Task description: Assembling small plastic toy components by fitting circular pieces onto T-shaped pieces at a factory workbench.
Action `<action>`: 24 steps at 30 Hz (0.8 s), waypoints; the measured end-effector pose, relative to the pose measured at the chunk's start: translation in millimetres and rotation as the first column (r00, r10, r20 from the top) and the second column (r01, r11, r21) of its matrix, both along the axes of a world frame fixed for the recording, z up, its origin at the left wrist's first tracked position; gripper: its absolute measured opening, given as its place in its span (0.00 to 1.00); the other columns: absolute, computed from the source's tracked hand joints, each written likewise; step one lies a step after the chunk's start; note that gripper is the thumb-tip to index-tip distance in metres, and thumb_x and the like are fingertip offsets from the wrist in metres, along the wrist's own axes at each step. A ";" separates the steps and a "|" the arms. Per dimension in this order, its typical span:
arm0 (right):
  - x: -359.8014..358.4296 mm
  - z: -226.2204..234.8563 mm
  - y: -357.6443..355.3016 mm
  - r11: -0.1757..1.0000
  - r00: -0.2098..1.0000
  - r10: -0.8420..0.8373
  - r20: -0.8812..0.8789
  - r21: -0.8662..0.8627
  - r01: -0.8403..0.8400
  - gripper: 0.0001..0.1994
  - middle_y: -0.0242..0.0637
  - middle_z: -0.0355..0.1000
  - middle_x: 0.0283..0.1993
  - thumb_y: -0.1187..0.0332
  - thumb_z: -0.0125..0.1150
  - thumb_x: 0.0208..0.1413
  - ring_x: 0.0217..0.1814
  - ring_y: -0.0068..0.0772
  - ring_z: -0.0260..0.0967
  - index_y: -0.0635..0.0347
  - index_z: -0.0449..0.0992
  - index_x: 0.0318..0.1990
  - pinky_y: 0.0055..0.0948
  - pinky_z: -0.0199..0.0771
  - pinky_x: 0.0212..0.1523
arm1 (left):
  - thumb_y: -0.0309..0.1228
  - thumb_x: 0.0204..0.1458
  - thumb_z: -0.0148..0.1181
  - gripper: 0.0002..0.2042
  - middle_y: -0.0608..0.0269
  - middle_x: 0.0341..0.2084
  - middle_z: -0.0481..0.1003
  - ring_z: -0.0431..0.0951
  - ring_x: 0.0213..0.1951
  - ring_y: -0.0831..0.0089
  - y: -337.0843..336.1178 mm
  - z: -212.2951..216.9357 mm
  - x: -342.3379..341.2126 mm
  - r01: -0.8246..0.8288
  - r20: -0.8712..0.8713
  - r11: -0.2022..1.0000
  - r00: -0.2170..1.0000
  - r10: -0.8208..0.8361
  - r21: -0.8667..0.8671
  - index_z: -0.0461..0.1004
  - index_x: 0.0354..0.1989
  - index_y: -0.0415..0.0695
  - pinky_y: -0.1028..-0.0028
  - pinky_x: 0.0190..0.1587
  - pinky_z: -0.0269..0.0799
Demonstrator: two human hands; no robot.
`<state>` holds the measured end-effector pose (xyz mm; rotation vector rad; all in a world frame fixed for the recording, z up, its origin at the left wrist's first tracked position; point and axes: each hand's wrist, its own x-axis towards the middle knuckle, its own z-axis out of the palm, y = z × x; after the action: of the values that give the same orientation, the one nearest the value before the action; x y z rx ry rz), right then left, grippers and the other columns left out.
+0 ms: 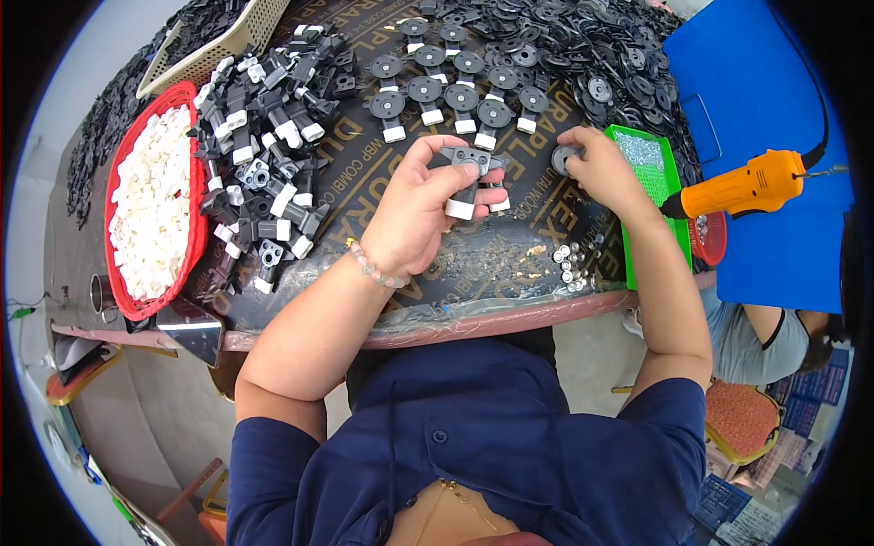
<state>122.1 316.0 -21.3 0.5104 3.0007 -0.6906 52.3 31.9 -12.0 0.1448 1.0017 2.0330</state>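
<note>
Fingers of the left hand (414, 214) are curled and closed around a dark grey bracket with a white end block (466, 177), which is held just above the dark printed work mat (382, 173). The right hand (601, 164) is closed too, its fingertips pinched on a round black disc (563, 159) close beside the bracket's far end. Beyond both hands, finished pieces are laid in neat rows (455, 86), and farther off a loose heap of black discs (583, 45) is spread. To the outside of the left hand, a pile of brackets (269, 146) is stacked, with a red basket of white blocks (150, 214) past it. Just outside the right hand a green tray (655, 159) is set, and an orange power screwdriver (760, 182) is laid on a blue board (765, 91). Small silver screws (572, 259) are scattered on the near side of the right hand. Open mat is left only between the hands and the table's near edge (455, 323).
</note>
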 end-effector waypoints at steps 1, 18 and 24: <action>2.4 -0.2 1.1 1.000 0.999 0.017 -0.037 0.012 -0.017 0.18 0.46 0.77 0.47 0.72 0.57 0.54 0.43 0.49 0.76 0.61 0.76 0.53 0.40 0.77 0.48 | 0.23 0.60 0.56 0.17 0.42 0.47 0.77 0.84 0.43 0.58 0.8 -2.1 -1.5 -0.006 -0.023 1.000 1.000 0.006 0.002 0.61 0.56 0.44 0.71 0.37 0.80; 0.9 58.7 -64.8 0.957 0.916 0.233 -0.325 -0.090 -0.275 0.24 0.33 0.71 0.43 0.71 0.69 0.47 0.36 0.26 0.67 0.61 0.77 0.55 0.24 0.69 0.37 | 0.40 0.69 0.41 0.17 0.47 0.51 0.74 0.80 0.50 0.59 -0.9 -2.7 1.0 -0.011 -0.045 0.999 0.999 0.013 0.038 0.62 0.60 0.44 0.61 0.49 0.79; -15.7 69.3 -106.9 0.858 0.798 0.472 -0.375 -0.014 -0.514 0.24 0.42 0.73 0.50 0.70 0.71 0.46 0.51 0.43 0.73 0.63 0.77 0.53 0.35 0.74 0.52 | 0.41 0.70 0.40 0.17 0.55 0.50 0.74 0.79 0.46 0.66 1.8 -10.6 0.6 -0.044 -0.023 0.994 0.999 0.047 0.103 0.64 0.58 0.44 0.62 0.48 0.80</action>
<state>106.5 209.1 48.0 -0.4576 3.1593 -0.9792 52.9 33.7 -22.6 0.2043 0.9240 2.1297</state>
